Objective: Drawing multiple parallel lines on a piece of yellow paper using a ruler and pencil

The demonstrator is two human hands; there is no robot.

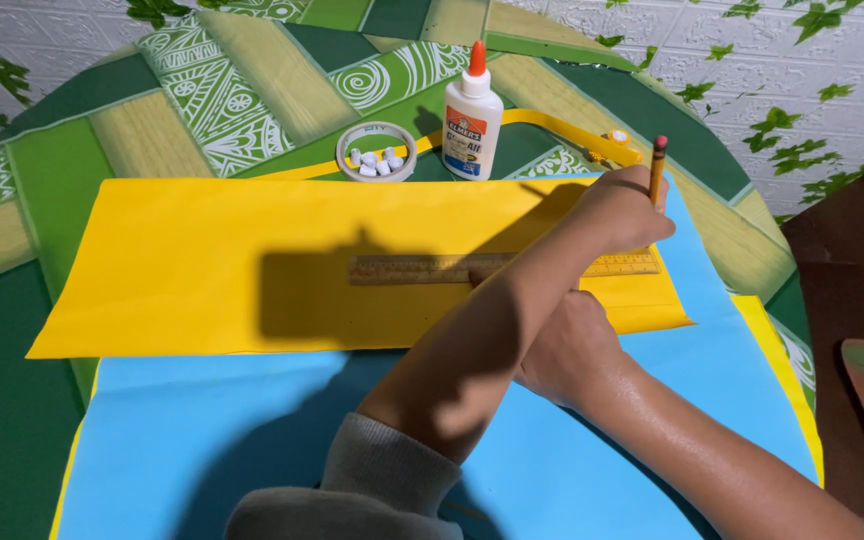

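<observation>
My left hand [624, 208] reaches across from the lower left and grips a pencil [657, 168] upright, its tip down at the right end of a wooden ruler [407, 269]. The ruler lies flat across a yellow paper sheet [182, 260]. Passing under my left forearm, my right hand [567, 350] presses its fingers on the ruler near the middle. The yellow sheet lies on a larger blue sheet [252, 430].
A white glue bottle with an orange cap [472, 118] stands behind the yellow sheet. Next to it is a round clear dish of small white pieces [377, 153]. A yellow strip [562, 128] curves behind them. The round table has a green patterned cloth [72, 130].
</observation>
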